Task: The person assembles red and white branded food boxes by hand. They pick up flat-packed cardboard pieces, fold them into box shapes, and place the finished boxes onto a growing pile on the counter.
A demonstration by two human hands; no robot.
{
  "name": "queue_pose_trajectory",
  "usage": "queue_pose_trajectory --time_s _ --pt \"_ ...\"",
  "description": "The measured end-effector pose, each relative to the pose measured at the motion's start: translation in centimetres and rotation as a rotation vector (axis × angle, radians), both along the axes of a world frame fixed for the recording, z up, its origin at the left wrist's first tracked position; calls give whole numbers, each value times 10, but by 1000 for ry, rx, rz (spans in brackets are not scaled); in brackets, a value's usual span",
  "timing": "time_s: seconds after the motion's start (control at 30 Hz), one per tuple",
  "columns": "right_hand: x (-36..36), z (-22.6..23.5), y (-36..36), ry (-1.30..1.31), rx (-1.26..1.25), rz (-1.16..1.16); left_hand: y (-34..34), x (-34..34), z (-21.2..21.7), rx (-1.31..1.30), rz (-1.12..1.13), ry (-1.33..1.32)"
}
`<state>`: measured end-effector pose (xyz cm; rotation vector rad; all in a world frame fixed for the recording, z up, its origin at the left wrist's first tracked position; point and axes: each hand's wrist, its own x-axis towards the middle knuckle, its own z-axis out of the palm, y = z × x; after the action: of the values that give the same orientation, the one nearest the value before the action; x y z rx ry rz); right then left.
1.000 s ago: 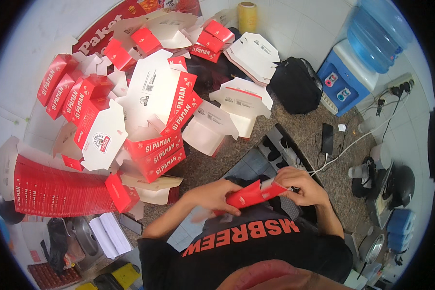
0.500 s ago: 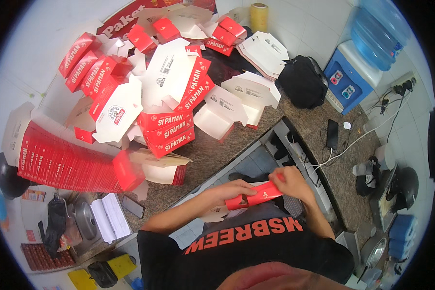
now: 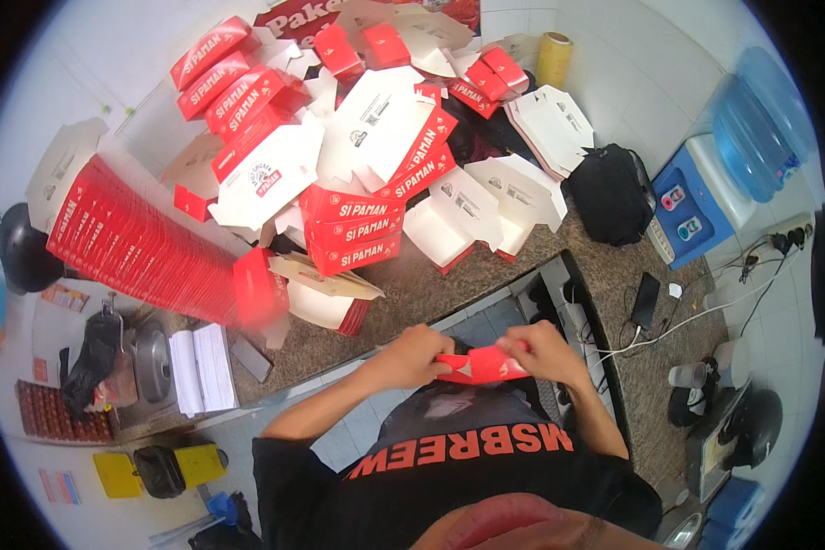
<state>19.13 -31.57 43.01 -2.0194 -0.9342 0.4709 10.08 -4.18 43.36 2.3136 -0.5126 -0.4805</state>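
Observation:
In front of my body I hold a red cardboard food box (image 3: pixel 488 364), partly folded, with a small pale gap near its left end. My left hand (image 3: pixel 416 357) grips that left end, fingers closed. The right end is pinched by my right hand (image 3: pixel 543 351), thumb on the red face. Beyond them on the counter stand stacked red-and-white food boxes (image 3: pixel 354 229) with open lids. A tall nested stack of red boxes (image 3: pixel 147 234) leans at the left, with one red box (image 3: pixel 261 289) at its near end.
The granite counter (image 3: pixel 431 298) bends round to the right, where a phone (image 3: pixel 645 301) lies with cables. A black bag (image 3: pixel 610 194) and a blue water dispenser (image 3: pixel 701 202) stand at the back right. An open notebook (image 3: pixel 202 368) lies at the left.
Both hands have shifted with the red box, and it now sits more level. My left hand has closed over its left end. The whole view has turned slightly.

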Motion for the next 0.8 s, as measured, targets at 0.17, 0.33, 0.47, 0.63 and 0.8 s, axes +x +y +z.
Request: queue_pose_trajectory --time_s 0.17,0.33,0.47,0.63,0.8 --pt "-5 14 19 -179 -236 305 -69 7 28 139 111 -53" --pt "2 -25 -3 -66 -41 103 -76 6 12 124 149 -747" --pt "-15 -20 -16 438 208 -437 -80 -9 0 -181 451 -483" --pt "-26 -84 17 210 509 -724 -118 19 -55 -583 622 -223" --pt "0 -58 20 149 603 -597 -110 44 -47 -541 676 -527"
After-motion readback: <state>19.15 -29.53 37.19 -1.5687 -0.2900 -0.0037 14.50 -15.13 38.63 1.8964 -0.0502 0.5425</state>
